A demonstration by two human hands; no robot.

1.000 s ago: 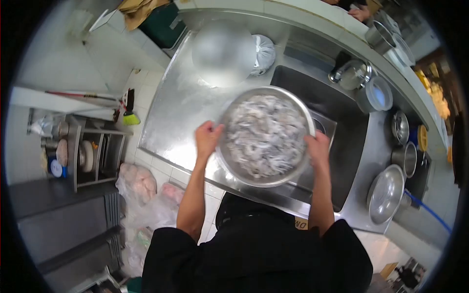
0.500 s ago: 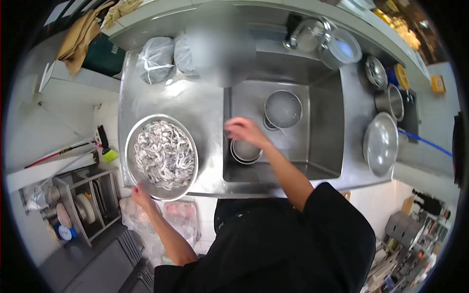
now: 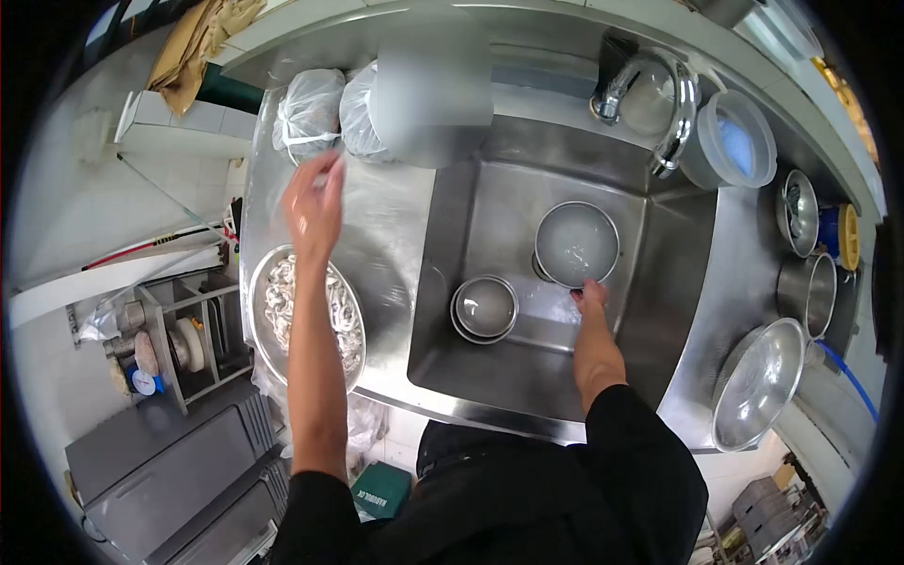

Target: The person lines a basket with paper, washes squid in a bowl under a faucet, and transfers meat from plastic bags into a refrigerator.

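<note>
My left hand (image 3: pixel 314 209) is raised over the left counter, just below a tied plastic bag (image 3: pixel 309 108), fingers loosely apart and holding nothing. My left forearm crosses above a steel bowl (image 3: pixel 355 369) of pale, squid-like strips (image 3: pixel 347 325) and hides part of it. In the sink (image 3: pixel 556 372), my right hand (image 3: pixel 590 296) pinches the near rim of a round metal pot (image 3: pixel 576 245) of cloudy liquid. Two nested small bowls (image 3: pixel 486 308) stand to its left.
A curved tap (image 3: pixel 680 113) and a clear plastic tub (image 3: pixel 739 141) are at the back right. Along the right counter are a large steel bowl (image 3: pixel 758 386), a steel pot (image 3: pixel 807 294) and a small bowl (image 3: pixel 799 212). Another plastic bag (image 3: pixel 363 113) lies back left.
My left hand has left the bowl's near rim and moved up towards the bags. My right hand has moved right from above the small bowls to the round pot's rim. The view has shifted.
</note>
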